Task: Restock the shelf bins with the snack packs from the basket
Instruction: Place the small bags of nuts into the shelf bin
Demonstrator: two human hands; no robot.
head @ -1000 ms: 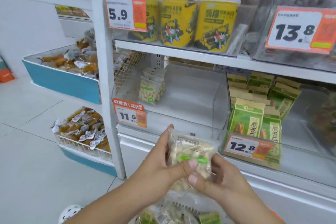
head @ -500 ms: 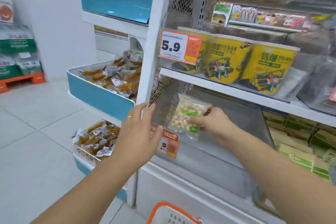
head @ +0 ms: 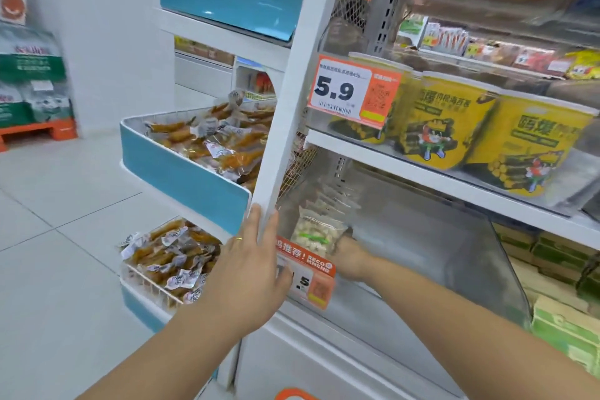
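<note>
My right hand [head: 349, 258] reaches inside the clear shelf bin [head: 422, 237] and grips a clear snack pack [head: 313, 232] of pale nuts with a green stripe, holding it upright at the bin's left end. More packs of the same kind stand just behind it [head: 328, 201]. My left hand [head: 251, 265] lies flat with fingers spread against the white shelf upright [head: 292, 101] and the bin's front corner. Only the orange rim of the basket [head: 293, 394] shows at the bottom edge.
An orange price tag [head: 308, 273] hangs on the bin's front. Yellow tubs [head: 451, 122] fill the shelf above, green packs [head: 565, 321] the bin to the right. Blue-fronted trays [head: 181, 178] of brown snacks jut out on the left, over the tiled floor.
My right hand has carried the pack from in front of the basket up and into the bin's left end. My left hand let go of it and moved onto the shelf upright.
</note>
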